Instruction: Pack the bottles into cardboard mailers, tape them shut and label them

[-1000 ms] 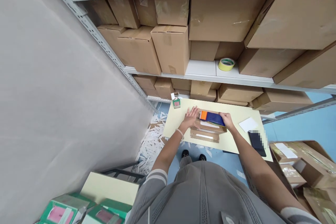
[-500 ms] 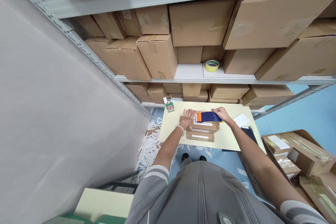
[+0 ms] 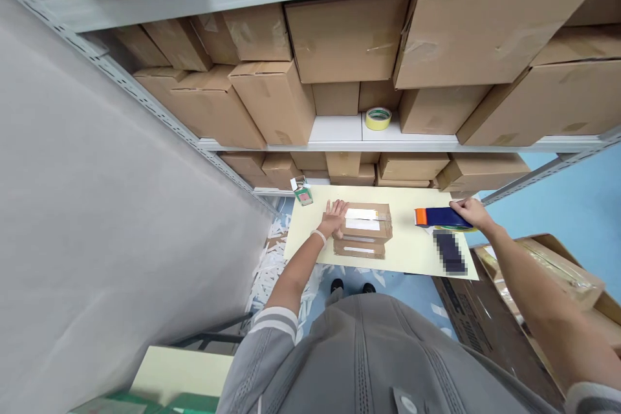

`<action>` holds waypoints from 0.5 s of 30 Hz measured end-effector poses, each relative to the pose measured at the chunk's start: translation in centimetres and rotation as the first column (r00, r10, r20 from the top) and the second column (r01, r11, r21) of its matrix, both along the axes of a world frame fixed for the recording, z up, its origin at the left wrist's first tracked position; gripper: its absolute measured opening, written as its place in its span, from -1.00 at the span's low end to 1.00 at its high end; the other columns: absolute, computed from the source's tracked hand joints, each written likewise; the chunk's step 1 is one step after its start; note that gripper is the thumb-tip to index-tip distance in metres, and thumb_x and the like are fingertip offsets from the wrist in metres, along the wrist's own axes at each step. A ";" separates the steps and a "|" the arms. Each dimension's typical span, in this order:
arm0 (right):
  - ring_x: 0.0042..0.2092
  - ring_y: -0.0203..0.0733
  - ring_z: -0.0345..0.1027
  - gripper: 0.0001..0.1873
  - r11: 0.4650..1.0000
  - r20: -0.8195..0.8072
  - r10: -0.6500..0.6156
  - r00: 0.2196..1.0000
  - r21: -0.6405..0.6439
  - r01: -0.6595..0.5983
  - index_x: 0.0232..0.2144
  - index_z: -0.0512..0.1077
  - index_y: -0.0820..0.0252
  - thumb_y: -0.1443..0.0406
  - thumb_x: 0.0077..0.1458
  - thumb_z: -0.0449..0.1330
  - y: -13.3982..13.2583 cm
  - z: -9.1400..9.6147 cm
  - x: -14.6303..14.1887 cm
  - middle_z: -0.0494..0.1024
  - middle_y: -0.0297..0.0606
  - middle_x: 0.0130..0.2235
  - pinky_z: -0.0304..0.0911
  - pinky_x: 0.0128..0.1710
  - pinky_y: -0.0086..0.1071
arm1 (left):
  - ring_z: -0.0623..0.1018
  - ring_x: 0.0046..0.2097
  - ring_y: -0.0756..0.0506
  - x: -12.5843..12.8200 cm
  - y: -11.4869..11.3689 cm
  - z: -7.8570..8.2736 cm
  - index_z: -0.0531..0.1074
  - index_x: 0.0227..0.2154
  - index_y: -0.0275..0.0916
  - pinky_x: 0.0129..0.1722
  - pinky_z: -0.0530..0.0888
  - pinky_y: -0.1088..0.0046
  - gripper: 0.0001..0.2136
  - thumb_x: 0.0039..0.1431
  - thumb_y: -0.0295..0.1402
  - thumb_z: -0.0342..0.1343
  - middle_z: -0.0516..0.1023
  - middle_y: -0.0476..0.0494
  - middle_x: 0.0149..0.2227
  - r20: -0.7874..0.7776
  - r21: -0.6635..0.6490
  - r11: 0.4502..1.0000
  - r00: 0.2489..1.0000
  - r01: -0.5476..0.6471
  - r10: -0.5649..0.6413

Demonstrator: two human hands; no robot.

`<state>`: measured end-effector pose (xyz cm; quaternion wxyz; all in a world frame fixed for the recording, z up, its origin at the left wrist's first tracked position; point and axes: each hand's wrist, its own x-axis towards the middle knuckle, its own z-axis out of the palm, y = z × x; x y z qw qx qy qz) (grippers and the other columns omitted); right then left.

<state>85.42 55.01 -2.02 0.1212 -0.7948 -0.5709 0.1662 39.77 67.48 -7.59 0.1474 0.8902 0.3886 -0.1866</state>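
Note:
My left hand (image 3: 334, 218) lies with fingers spread on the left end of a brown cardboard box (image 3: 383, 228), which has white labels on top. A smaller cardboard box (image 3: 358, 250) sits against its near side. Off to the right, my right hand (image 3: 471, 212) is wrapped round a tape dispenser (image 3: 440, 217) with a dark blue body and an orange front end. The dispenser is apart from the boxes, over the right part of the pale yellow table (image 3: 402, 249). Just below it lies a dark, pixelated flat object (image 3: 450, 252).
A small green and white box (image 3: 303, 195) stands at the table's back left corner. Behind rises a shelf rack (image 3: 339, 144) full of cartons, with a yellow tape roll (image 3: 378, 118) on it. An open carton (image 3: 557, 265) with packed boxes is at right. Paper strips (image 3: 264, 275) litter the floor.
My right hand has carried the tape dispenser from above the labelled box to the right, uncovering the box top. My left hand stays on the box. The view has shifted slightly.

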 end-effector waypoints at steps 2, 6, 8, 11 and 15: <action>-0.42 -0.10 0.38 -0.49 0.997 0.107 0.035 0.994 -0.075 -0.027 -0.71 0.43 0.17 0.03 0.11 0.01 0.5 -0.6 -1.0 0.52 -0.12 -0.55 0.10 -0.40 -0.32 | -0.30 0.44 -0.49 0.1 0.0 -0.1 -0.33 0.42 -0.35 0.28 -0.44 -0.25 0.36 -0.39 -0.15 0.42 -0.37 -0.56 0.43 -0.041 0.020 1.000 0.999 0.018 -0.017; -0.22 0.02 0.49 -0.49 0.977 0.238 0.125 0.963 -0.197 -0.078 -0.52 0.60 0.19 0.08 0.18 -0.03 2.4 -1.7 -4.9 0.64 -0.02 -0.34 0.15 -0.31 -0.31 | -0.32 0.44 -0.49 0.2 0.1 -0.3 -0.35 0.42 -0.38 0.28 -0.44 -0.25 0.36 -0.36 -0.12 0.42 -0.37 -0.57 0.43 -0.060 0.018 1.000 0.998 0.017 -0.016; -0.17 0.04 0.50 -0.48 0.969 0.240 0.155 0.958 -0.224 -0.101 -0.49 0.62 0.22 0.10 0.21 -0.04 3.6 -2.3 -6.9 0.64 0.03 -0.30 0.19 -0.25 -0.29 | -0.35 0.44 -0.49 0.3 0.1 -0.4 -0.35 0.42 -0.39 0.30 -0.44 -0.22 0.38 -0.39 -0.17 0.45 -0.40 -0.57 0.43 -0.079 -0.001 1.000 0.997 0.006 -0.006; -0.14 0.05 0.51 -0.51 0.964 0.200 0.171 0.965 -0.238 -0.121 -0.47 0.62 0.25 0.12 0.20 -0.01 5.4 -3.1 -9.5 0.64 0.07 -0.28 0.21 -0.20 -0.27 | -0.39 0.43 -0.49 0.4 0.2 -0.6 -0.35 0.41 -0.42 0.30 -0.46 -0.19 0.40 -0.44 -0.23 0.47 -0.42 -0.57 0.43 -0.087 -0.032 0.999 0.996 -0.024 0.021; -0.14 0.07 0.51 -0.55 0.965 0.153 0.135 0.979 -0.243 -0.095 -0.48 0.62 0.27 0.12 0.15 0.04 7.0 -4.1 -10.9 0.64 0.10 -0.28 0.23 -0.18 -0.26 | -0.42 0.42 -0.50 0.4 0.3 -1.0 -0.39 0.42 -0.37 0.28 -0.46 -0.25 0.42 -0.43 -0.20 0.47 -0.42 -0.56 0.43 -0.057 -0.050 0.998 0.997 -0.046 0.043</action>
